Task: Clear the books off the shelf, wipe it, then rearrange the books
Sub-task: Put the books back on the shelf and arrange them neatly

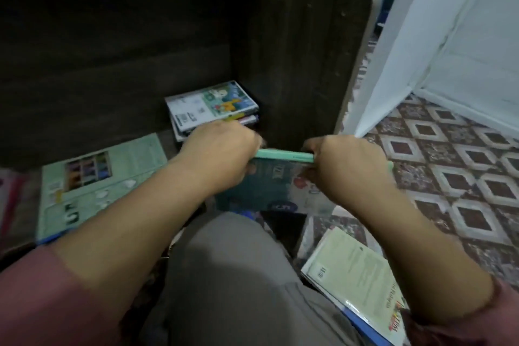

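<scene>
Head cam is the only view I've got. Both my hands are on the mint-edged book [283,156], just in front of the small stack [210,105] sitting in the corner of the shelf [112,50]. My left hand [222,154] has its fingers curled round one end and my right hand [345,166] is wrapped round the other, so the book's clamped from both sides and held level. I'd guess two hands because it's wide and looks floppy. It's blurry though, so it could be one book or a couple pressed together.

The big pale green book [98,177] lies flat to the left of the stack, nearer me. Another book [356,284] is on the patterned floor [449,177], well off to the stack's right by my knee — probably laid flat so nothing tips.
</scene>
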Demonstrator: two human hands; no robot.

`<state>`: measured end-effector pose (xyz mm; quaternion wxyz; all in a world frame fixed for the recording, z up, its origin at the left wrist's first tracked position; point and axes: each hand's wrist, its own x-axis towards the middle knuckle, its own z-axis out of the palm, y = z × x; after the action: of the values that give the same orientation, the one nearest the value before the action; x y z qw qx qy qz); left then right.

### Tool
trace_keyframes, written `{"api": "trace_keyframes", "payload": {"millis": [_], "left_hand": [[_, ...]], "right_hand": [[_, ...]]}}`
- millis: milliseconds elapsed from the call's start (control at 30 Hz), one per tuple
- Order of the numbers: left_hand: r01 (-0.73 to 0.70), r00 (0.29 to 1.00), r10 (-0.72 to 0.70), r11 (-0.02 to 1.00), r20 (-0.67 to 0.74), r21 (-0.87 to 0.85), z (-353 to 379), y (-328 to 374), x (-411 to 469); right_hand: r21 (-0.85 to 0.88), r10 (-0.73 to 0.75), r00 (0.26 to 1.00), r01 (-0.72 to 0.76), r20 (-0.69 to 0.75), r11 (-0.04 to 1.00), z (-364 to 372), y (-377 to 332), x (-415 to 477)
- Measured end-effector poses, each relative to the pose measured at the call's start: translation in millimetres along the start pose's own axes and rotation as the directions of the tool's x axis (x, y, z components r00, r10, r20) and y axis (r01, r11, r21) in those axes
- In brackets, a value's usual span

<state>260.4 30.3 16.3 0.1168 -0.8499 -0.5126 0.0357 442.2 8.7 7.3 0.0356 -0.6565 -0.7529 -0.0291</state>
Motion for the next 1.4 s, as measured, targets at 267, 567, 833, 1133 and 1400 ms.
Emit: {"api": "trace_keyframes", "payload": {"millis": [267,567,833,1133,1400], "left_hand": [[0.473,0.856,-0.434,0.877,-0.280,0.087,-14,-108,-91],[0.608,0.713,-0.502,0.791,-0.489,0.075,78,-165,-156],[0.645,0.764,-0.646,0.763,0.003,-0.030,156,-168,-164],[0.682,0.727,-0.604,0.686,0.326,-0.251,191,-194,-160],[0.682,0.716,-0.614,0.717,0.331,-0.144,199,-202,-147]], "right_hand": [[-0.052,-0.330,0.812,0.349,-0.481,0.936,-20,-134,57],[-0.082,-0.446,0.645,0.512,-0.620,0.855,59,-248,96],[-0.017,-0.587,0.805,0.588,-0.083,0.809,128,-266,94],[0.099,-0.629,0.761,0.621,0.159,0.777,161,-276,123],[-0.036,-0.526,0.833,0.539,0.171,0.842,168,-265,127]]}}
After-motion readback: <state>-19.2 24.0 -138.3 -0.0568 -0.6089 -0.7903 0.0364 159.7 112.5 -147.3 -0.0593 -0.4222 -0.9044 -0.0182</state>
